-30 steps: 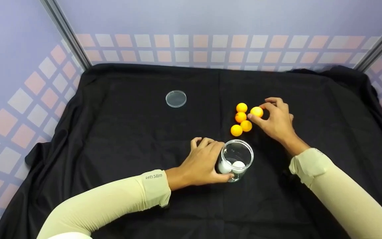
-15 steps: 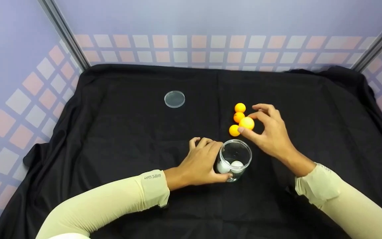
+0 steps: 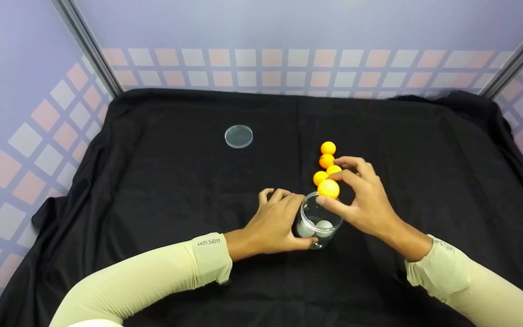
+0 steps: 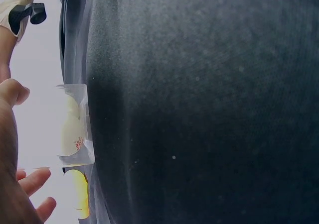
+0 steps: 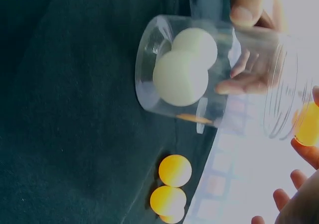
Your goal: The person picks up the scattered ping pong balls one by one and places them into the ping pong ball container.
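Note:
My left hand (image 3: 273, 222) grips the side of a clear plastic jar (image 3: 320, 230), thumb toward me and fingers on the far side. The jar stands upright and uncapped, with two white ping-pong balls (image 3: 324, 228) at its bottom. Between thumb and index finger, my right hand (image 3: 370, 202) pinches an orange ping-pong ball (image 3: 328, 189) over the far part of the jar's mouth. The right wrist view shows this ball right at the rim. Beyond the jar lie several more orange ping-pong balls (image 3: 328, 148), partly covered by the right hand.
A round clear lid (image 3: 239, 136) lies flat toward the back, left of the balls. Black cloth (image 3: 189, 150) covers the table. Patterned panels (image 3: 284, 36) rise behind it and at both sides, joined by metal posts (image 3: 91, 50).
My right hand has brought the orange ball from beside the group, over the other balls, toward me to the jar's mouth. My left hand stays on the jar.

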{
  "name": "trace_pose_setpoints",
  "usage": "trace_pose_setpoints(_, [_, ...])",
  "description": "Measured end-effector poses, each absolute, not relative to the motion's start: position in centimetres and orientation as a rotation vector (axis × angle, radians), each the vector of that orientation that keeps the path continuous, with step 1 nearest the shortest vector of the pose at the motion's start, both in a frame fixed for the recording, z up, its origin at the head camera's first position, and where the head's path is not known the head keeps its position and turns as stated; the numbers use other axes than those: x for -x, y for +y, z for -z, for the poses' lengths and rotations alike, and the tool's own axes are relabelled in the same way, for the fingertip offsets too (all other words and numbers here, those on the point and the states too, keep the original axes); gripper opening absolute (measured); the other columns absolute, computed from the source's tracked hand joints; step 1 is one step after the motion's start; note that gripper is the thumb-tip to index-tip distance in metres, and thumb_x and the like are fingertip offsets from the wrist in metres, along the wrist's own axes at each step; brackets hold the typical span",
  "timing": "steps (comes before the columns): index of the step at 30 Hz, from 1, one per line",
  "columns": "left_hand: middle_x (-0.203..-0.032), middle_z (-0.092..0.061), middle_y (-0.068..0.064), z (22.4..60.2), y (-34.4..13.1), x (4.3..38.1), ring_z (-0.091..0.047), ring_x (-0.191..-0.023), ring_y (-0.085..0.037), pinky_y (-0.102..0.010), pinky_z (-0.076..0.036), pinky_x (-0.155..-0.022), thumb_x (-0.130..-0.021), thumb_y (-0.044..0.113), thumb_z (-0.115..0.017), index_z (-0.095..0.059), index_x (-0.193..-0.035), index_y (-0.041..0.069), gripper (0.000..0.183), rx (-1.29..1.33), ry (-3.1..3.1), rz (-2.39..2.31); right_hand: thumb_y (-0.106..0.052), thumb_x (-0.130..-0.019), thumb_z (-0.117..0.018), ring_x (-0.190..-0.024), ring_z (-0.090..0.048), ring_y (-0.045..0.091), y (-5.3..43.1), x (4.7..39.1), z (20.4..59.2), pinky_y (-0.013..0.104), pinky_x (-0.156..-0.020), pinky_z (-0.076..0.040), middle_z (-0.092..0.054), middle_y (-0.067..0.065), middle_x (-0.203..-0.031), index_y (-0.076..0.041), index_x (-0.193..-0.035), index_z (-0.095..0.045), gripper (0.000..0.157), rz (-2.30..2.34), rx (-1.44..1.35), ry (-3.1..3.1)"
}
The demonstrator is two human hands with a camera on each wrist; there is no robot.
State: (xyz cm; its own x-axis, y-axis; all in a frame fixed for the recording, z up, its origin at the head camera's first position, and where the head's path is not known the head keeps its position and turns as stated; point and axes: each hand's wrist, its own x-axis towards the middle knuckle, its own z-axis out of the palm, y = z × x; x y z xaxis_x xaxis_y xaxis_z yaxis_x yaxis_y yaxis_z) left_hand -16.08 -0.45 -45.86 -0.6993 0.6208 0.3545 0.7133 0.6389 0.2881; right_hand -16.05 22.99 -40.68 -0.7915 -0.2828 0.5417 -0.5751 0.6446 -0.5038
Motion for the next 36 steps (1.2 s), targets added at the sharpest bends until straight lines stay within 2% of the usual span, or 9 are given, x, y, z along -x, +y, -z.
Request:
trace_pose_setpoints(6, [-0.118, -0.066, 0.005, 45.8, -0.5, 16.1, -0.055, -0.113, -0.018, -0.054, -0.032, -0.100, -0.073, 0.067, -0.073, -0.057, -0.127, 0.014, 0.077, 1.097, -2.630, 0.599, -0.037, -0.077, -0.087, -0.120, -0.051, 0.033, 22.6, 15.1, 40.9, 0.049, -0.092, -0.037, -0.057, 0.007, -0.137, -0.017, -0.109, -0.074, 0.040, -0.939, -0.741, -2.444])
trace_pose_setpoints(12, [-0.116, -0.066, 0.005, 45.9, -0.5, 16.2, -0.055, -0.112, -0.018, -0.053, -0.033, -0.099, -0.073, 0.068, -0.073, -0.058, -0.126, 0.015, 0.076, 1.099, -2.617, 0.597, -0.040, -0.077, -0.087, -0.123, -0.049, 0.027, 22.5, 14.6, 41.6, 0.048, -0.089, -0.035, -0.057, 0.008, -0.138, -0.018, -0.108, -0.074, 0.041, -0.929, -0.782, -2.464])
trace_pose_setpoints(18, [-0.115, -0.066, 0.006, 46.0, -0.5, 16.1, -0.055, -0.111, -0.018, -0.052, -0.033, -0.099, -0.073, 0.069, -0.072, -0.057, -0.125, 0.016, 0.076, 1.096, -2.613, 0.585, -0.041, -0.078, -0.086, -0.126, -0.048, 0.024, 22.4, 14.5, 42.2, 0.048, -0.089, -0.034, -0.054, 0.003, -0.141, -0.019, -0.111, -0.074, 0.041, -0.935, -0.776, -2.521])
trace_pose_setpoints(36, [-0.116, -0.067, 0.006, 45.9, -0.4, 16.0, -0.056, -0.111, -0.018, -0.052, -0.033, -0.099, -0.072, 0.067, -0.074, -0.058, -0.125, 0.015, 0.076, 1.093, -2.609, 0.585, -0.041, -0.077, -0.086, -0.125, -0.049, 0.026, 22.5, 14.6, 42.3, 0.049, -0.088, -0.033, -0.056, 0.005, -0.140, -0.020, -0.109, -0.074, 0.041, -0.938, -0.787, -2.499])
